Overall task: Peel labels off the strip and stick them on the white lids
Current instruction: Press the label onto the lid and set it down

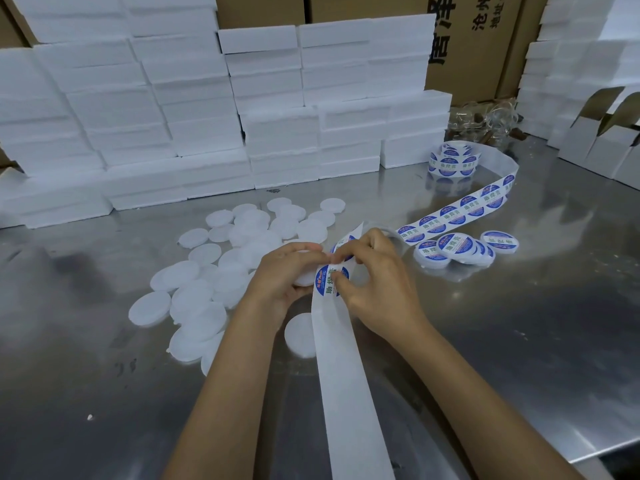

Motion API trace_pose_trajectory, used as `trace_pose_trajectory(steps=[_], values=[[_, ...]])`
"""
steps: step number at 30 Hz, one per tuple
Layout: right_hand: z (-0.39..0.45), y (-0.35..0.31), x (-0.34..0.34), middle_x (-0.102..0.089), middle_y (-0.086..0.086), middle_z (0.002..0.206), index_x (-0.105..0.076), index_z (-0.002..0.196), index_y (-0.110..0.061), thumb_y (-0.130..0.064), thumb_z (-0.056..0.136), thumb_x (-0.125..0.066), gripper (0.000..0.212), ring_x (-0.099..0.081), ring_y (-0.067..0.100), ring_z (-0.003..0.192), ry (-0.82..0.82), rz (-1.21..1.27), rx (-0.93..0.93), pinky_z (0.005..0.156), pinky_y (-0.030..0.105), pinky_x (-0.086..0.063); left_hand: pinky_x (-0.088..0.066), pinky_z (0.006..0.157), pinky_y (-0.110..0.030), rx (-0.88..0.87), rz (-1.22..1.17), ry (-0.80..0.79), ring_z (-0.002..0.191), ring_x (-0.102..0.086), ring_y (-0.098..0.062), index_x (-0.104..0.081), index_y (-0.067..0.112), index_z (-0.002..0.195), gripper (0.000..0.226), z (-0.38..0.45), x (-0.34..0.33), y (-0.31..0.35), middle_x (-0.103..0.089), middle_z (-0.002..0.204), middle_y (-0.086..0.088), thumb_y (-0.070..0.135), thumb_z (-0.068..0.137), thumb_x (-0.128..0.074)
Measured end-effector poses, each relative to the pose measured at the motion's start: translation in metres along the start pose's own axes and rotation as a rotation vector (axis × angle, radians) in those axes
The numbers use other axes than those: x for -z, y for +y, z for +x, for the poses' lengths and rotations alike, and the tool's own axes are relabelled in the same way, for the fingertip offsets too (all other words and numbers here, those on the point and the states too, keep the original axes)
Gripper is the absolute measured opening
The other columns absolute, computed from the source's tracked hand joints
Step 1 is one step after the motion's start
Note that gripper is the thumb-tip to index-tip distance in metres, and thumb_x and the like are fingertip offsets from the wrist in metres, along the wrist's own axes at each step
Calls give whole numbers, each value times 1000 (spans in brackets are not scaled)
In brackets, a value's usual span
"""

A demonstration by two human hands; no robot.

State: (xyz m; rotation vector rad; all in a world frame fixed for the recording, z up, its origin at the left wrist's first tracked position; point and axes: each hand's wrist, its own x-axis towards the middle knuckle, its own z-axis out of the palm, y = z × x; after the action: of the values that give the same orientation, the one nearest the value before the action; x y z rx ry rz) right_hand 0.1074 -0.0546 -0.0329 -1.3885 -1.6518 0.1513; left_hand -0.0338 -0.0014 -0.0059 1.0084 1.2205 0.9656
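Bare strip (346, 375) runs toward camera over worktop (104, 393). Left hand (287, 271) grips a lid (306, 278); right hand (374, 278) pinches a label (329, 284) at the strip. Loose lids (194, 306) left, labelled lids (457, 249) right. Roll (453, 162), foam blocks (173, 116) behind.

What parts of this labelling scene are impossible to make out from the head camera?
- The white lid in the left hand: mostly hidden by its fingers.
- The round blue-and-white label under the right hand: partly covered; peeled or stuck is unclear.
- The label's small print: too blurred.
- The white backing strip: cut off by the bottom edge.
- The brown cardboard boxes' printing: cropped at the top.
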Motion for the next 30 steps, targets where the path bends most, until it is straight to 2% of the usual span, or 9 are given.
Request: trace_pose_trajectory(steps=[5,11,14,16,19,22,24,27,30], values=[[2,-1,0,-42,-15,94,-63,86,-22,-8,77,-72,19,-48,9,98,-21,100,-37,80,24,-46,-54,48,-22,5,15,-13,54,-71,-9,-72,14,93,19,2,-2,-1,-73,61,5,6,78,-81],[2,-11,3,-47,-10,93,-61,73,-24,-5,73,-71,22,-47,11,99,-46,130,-24,83,24,-40,-58,57,-26,-6,38,-40,69,-73,-18,-72,11,104,26,-1,0,-1,-74,96,-13,2,80,-74],[-1,-19,7,-48,-13,91,-60,70,-24,-13,69,-70,14,-43,11,96,-63,137,7,85,22,-35,-63,75,-38,5,105,-66,90,-73,-30,-71,12,110,33,-2,1,-3,-73,106,-19,0,79,-71],[0,-23,11,-52,-12,92,-60,70,-21,-20,67,-66,6,-42,11,96,-45,175,-15,84,18,-34,-61,83,-44,16,148,-79,93,-73,-33,-72,13,108,31,-2,1,-4,-73,106,-19,1,79,-73],[5,-25,19,-57,-9,84,-57,74,-16,-14,70,-60,5,-50,14,84,-6,433,-110,73,17,-40,-61,74,-37,27,250,-157,84,-72,-27,-73,13,102,23,-3,2,-3,-75,100,-19,1,82,-72],[10,-19,25,-58,6,84,-54,80,-12,4,79,-62,18,-51,20,77,83,697,-252,68,35,-45,-59,61,-30,49,282,-294,75,-72,-21,-71,11,104,33,-7,4,-2,-76,92,-15,-8,77,-74],[12,-14,28,-58,8,84,-53,83,-13,7,83,-62,22,-52,22,77,135,772,-321,66,33,-45,-59,67,-30,50,320,-332,80,-74,-26,-67,12,111,39,-9,6,-1,-76,96,-17,-9,78,-74],[13,-11,30,-60,8,83,-53,86,-13,5,83,-63,21,-56,16,73,171,839,-385,62,28,-46,-62,71,-37,-8,325,-245,81,-74,-33,-60,14,121,41,-12,3,3,-75,97,-23,3,84,-74],[13,-13,28,-62,9,86,-53,86,-14,9,84,-61,24,-59,17,75,162,827,-386,64,26,-50,-61,63,-38,-43,53,-45,77,-72,-29,-55,17,122,37,-11,-8,10,-74,98,-17,43,96,-63]])
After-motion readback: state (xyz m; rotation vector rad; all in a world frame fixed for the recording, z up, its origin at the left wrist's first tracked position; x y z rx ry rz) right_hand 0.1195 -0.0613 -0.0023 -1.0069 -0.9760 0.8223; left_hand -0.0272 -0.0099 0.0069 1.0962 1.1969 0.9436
